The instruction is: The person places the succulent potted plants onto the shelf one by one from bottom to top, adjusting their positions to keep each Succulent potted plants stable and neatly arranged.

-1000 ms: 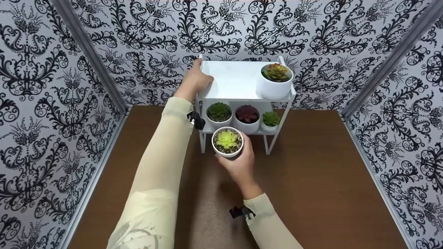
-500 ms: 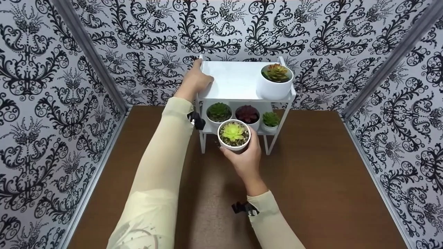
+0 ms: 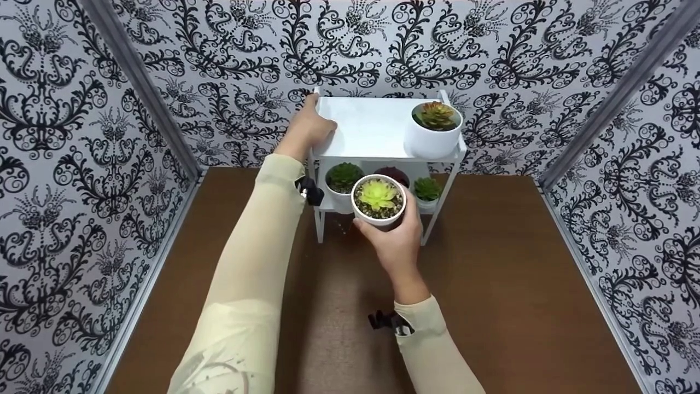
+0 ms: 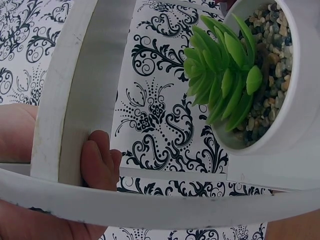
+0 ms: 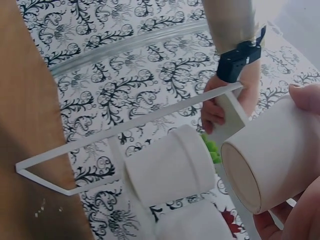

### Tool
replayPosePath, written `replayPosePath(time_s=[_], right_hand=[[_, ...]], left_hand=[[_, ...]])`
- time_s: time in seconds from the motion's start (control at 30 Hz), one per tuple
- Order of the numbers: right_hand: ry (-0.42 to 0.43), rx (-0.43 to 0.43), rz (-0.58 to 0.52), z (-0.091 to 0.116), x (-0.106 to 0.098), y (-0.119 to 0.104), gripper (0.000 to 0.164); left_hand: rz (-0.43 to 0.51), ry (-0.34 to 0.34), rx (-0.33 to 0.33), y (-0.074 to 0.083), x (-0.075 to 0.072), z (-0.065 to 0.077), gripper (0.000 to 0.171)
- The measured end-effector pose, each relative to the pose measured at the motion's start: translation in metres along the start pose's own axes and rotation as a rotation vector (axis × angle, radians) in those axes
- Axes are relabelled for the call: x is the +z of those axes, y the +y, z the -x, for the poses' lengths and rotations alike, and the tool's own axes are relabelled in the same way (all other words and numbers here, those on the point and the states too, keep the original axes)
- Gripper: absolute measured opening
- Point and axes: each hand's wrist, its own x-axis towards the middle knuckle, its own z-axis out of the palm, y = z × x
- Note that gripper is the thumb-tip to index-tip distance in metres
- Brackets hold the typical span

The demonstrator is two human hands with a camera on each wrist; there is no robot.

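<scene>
My right hand (image 3: 399, 243) grips a small white pot with a yellow-green succulent (image 3: 378, 198), thumb and fingers around its sides. The pot is in front of the white two-tier shelf (image 3: 363, 128), partly covering a dark red succulent (image 3: 392, 175) on the lower tier. In the right wrist view the held pot (image 5: 280, 150) is tilted, its underside showing. My left hand (image 3: 309, 130) holds the upper tier's left edge. From the left wrist, its fingertips (image 4: 100, 162) show curled under that board, near a green succulent (image 4: 222, 72) in a white pot.
An orange-green succulent in a larger white pot (image 3: 433, 137) stands at the upper tier's right end. On the lower tier are a green succulent (image 3: 344, 178) at left and a small one (image 3: 427, 189) at right. Patterned walls (image 3: 618, 219) enclose the brown table (image 3: 492, 284).
My right hand has carried the yellow-green succulent up and to the right, toward the shelf, so it now covers more of the dark red one. My left hand has stayed on the shelf's edge.
</scene>
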Motion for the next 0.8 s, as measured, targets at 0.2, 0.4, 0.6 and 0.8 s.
replayPosePath(time_s=[0.2, 0.4, 0.6, 0.8], right_hand=[[0.016, 0.002, -0.008, -0.007, -0.003, -0.008, 0.101], [0.052, -0.027, 0.028, -0.011, -0.004, -0.01, 0.102], [0.061, -0.028, 0.055, -0.014, -0.004, -0.011, 0.104], [0.069, -0.042, 0.052, -0.019, -0.006, -0.014, 0.103]], left_hand=[[-0.013, -0.002, -0.009, 0.0, 0.0, -0.002, 0.094], [-0.013, -0.003, -0.025, 0.002, 0.0, -0.001, 0.092], [-0.016, -0.004, -0.025, 0.001, 0.0, -0.002, 0.092], [-0.04, -0.004, -0.016, 0.001, 0.001, -0.003, 0.093]])
